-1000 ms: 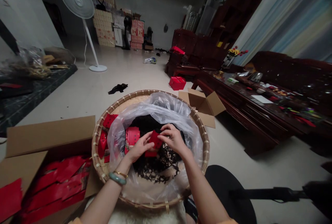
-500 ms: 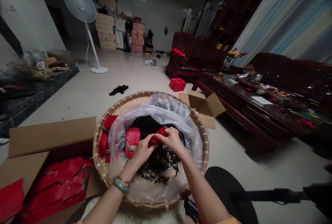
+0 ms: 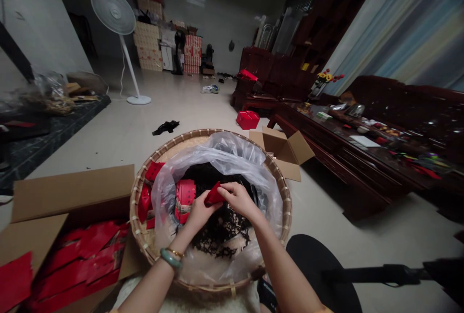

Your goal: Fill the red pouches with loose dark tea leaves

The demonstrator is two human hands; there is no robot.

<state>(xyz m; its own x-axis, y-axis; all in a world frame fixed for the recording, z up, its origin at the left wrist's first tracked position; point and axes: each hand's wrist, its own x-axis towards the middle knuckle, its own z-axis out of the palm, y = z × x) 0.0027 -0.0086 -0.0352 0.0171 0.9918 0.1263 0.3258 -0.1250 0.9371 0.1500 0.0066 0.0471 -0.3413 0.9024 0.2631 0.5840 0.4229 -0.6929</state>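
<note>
A small red packet (image 3: 213, 194) is held between both hands above a round woven bamboo basket (image 3: 135, 209). The fingers of my left hand (image 3: 201, 209) are closed on its left side. My right hand (image 3: 237, 198) pinches its upper right edge. Below them, a clear plastic bag (image 3: 217, 156) lies spread open in the basket, with dark, shredded dried material (image 3: 221, 233) inside. A stack of red printed packets (image 3: 185, 197) sits in the bag left of my hands. More red packets (image 3: 145, 199) lie between bag and basket rim.
At the left, an open cardboard box (image 3: 72, 192) holds many red packets (image 3: 87, 255). Another open cardboard box (image 3: 281, 148) and a red box (image 3: 248, 119) stand beyond the basket. A dark wooden table (image 3: 326, 148) runs along the right; a white fan (image 3: 136, 76) stands behind.
Both hands have shifted slightly left with the red packet. My right hand has come closer to my left, and the packet now shows as a shorter, more upright shape.
</note>
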